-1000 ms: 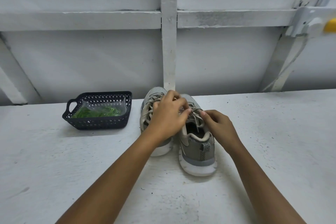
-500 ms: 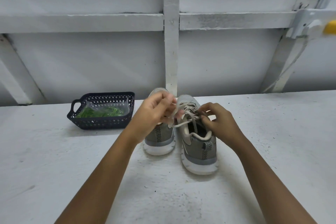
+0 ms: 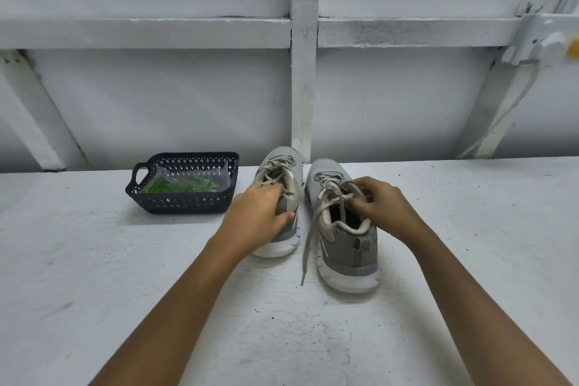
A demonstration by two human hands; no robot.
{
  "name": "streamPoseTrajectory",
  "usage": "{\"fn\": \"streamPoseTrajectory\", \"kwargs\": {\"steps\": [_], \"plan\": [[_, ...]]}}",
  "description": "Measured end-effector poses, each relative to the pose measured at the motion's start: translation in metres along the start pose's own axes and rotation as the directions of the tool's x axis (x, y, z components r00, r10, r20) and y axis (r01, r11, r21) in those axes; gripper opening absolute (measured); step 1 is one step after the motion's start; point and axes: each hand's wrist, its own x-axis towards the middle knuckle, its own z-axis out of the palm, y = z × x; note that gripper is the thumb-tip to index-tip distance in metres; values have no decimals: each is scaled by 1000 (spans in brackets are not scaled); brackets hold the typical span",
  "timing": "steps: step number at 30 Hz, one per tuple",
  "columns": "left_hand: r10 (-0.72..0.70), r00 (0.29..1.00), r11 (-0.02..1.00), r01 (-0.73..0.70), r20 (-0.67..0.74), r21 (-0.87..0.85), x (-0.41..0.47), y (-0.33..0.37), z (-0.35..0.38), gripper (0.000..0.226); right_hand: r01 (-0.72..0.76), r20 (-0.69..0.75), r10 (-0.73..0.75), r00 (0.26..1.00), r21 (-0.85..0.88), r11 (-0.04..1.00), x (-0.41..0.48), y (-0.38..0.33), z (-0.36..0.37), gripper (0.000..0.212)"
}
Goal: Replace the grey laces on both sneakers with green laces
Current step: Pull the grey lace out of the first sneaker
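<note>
The basket stood on the table at 9 o'clock of the sneakers, just beside them. It held the green laces, bundled in a clear bag and untouched. These are judged light and limp. Take hold of one by its stiff tip, not by the bundle.

The left sneaker stood toe to 12 o'clock, fully laced in grey. The left hand lay over its collar, fingers curved across the upper lacing and thumb pressed on the inner side wall, so that it gripped the shoe. The sneaker is judged light, with a soft upper and a firm sole. Steady it at the collar or heel, where the wall gives least.

The right sneaker stood touching or nearly touching the left one, at its 3 o'clock, toe to 12 o'clock. Its bow was undone. One free end of the grey lace trailed off the inner side toward 6 o'clock and lay on the table. The right hand was closed at the top eyelets, fingertips pinching that lace. The lace is judged soft and prone to bind in the eyelets. Draw it out one crossing at a time, close to the eyelet.
</note>
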Motion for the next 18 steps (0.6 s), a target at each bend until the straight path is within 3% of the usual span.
{"fn": "streamPoseTrajectory", "kwargs": {"steps": [7, 18], "plan": [[-4, 997, 1000, 6, 80, -22, -9, -26, -19, 29, 12, -136, -17, 990, -39, 999, -8, -7, 5, 31], [39, 999, 993, -40, 9, 115, -20, -31, -22, 36, 15, -200, -9, 980, 26, 1000, -46, -21, 17, 29]]}}
